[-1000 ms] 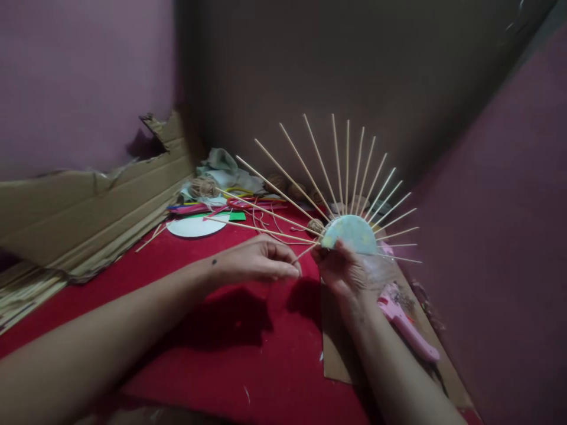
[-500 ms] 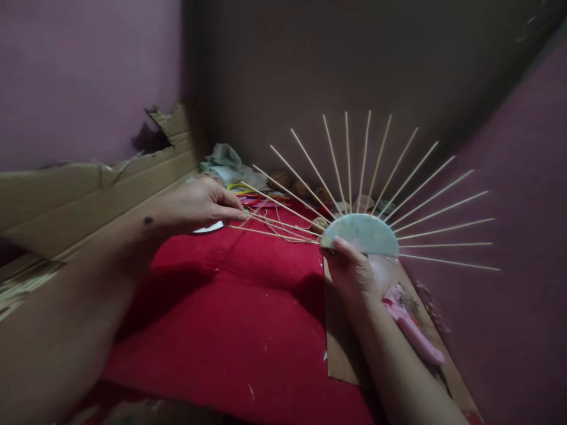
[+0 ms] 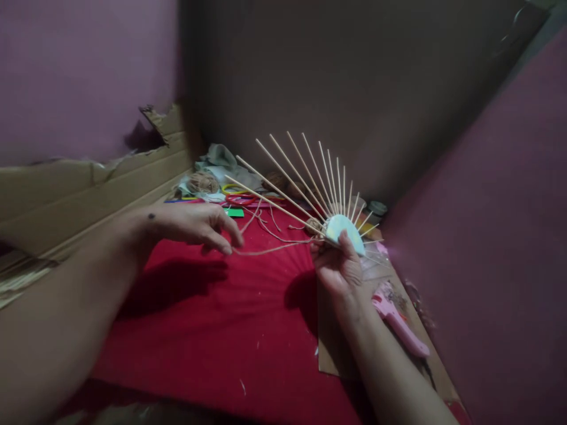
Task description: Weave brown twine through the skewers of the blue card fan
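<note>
My right hand [image 3: 339, 271] grips a pale blue-green half-disc [image 3: 342, 230] by its lower edge, thumb on the front face. Thin wooden sticks [image 3: 290, 186] fan out from its curved rim, the lower left ones pointing toward my left hand. A thin piece of twine [image 3: 270, 250] runs from beside the half-disc to my left hand [image 3: 210, 229], whose thumb and forefinger are bent around it. Behind the half-disc's left edge sits a small ball of twine [image 3: 313, 225].
Red cloth [image 3: 212, 330] covers the work surface. A pink glue gun [image 3: 401, 324] lies on a wooden board [image 3: 336, 354] at right. Toward the back are a larger twine ball [image 3: 202, 183], red-handled scissors [image 3: 239, 199] and a green piece [image 3: 234, 212]. Torn cardboard [image 3: 110, 189] lines the left wall.
The half-disc and its sticks have turned, so the fan shows at a slant. My left hand has moved slightly down and left, away from the stick tips, with twine trailing from it.
</note>
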The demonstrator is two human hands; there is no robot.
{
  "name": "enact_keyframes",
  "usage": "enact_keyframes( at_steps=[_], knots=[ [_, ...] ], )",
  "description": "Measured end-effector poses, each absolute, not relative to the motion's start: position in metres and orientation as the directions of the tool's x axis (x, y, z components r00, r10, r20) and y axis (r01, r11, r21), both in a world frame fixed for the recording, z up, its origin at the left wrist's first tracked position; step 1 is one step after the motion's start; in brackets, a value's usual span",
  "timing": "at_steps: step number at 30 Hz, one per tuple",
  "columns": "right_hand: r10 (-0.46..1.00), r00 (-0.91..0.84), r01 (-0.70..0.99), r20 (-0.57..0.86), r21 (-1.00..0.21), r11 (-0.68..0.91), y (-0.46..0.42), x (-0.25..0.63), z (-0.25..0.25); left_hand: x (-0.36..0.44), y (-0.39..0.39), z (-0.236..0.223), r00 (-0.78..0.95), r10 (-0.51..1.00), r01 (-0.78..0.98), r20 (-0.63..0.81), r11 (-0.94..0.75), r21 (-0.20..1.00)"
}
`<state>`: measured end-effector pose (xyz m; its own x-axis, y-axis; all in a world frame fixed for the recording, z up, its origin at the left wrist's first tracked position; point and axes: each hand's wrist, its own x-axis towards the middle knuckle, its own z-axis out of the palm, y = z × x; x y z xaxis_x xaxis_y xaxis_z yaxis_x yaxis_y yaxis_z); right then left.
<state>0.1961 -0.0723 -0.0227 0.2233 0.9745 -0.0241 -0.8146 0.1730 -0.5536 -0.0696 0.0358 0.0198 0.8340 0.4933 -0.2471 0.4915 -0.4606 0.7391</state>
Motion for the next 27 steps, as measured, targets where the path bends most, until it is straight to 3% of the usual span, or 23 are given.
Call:
enact_keyframes(
  at_steps=[6, 9, 12, 19, 23, 27],
  knots=[
    [0.978, 0.205, -0.829, -0.035, -0.537, 0.155, -0.075, 0.189, -0.022, -0.018, -0.005, 0.01, 0.874, 0.482, 0.215, -0.062, -0.268, 0.939],
    [0.979, 0.197, -0.826, -0.059, -0.547, 0.133, -0.076, 0.186, -0.022, 0.001, -0.019, 0.001, 0.817, 0.576, 0.102, 0.041, -0.213, 0.972],
    [0.978, 0.199, -0.827, -0.069, -0.547, 0.13, -0.075, 0.185, -0.024, 0.004, -0.023, 0.0, 0.808, 0.589, 0.138, 0.018, -0.219, 0.966],
    [0.968, 0.248, -0.789, -0.036, -0.586, 0.181, -0.07, 0.187, -0.03, -0.023, -0.025, 0.028, 0.914, 0.403, 0.169, -0.044, -0.279, 0.945],
    [0.963, 0.268, -0.748, -0.023, -0.635, 0.193, -0.067, 0.188, -0.032, -0.032, -0.021, 0.031, 0.835, 0.549, 0.162, -0.043, -0.169, 0.972],
    [0.949, 0.316, -0.709, 0.004, -0.664, 0.239, -0.065, 0.188, -0.034, -0.028, -0.017, 0.023, 0.74, 0.672, 0.0, -0.03, 0.044, 0.999]
  ],
)
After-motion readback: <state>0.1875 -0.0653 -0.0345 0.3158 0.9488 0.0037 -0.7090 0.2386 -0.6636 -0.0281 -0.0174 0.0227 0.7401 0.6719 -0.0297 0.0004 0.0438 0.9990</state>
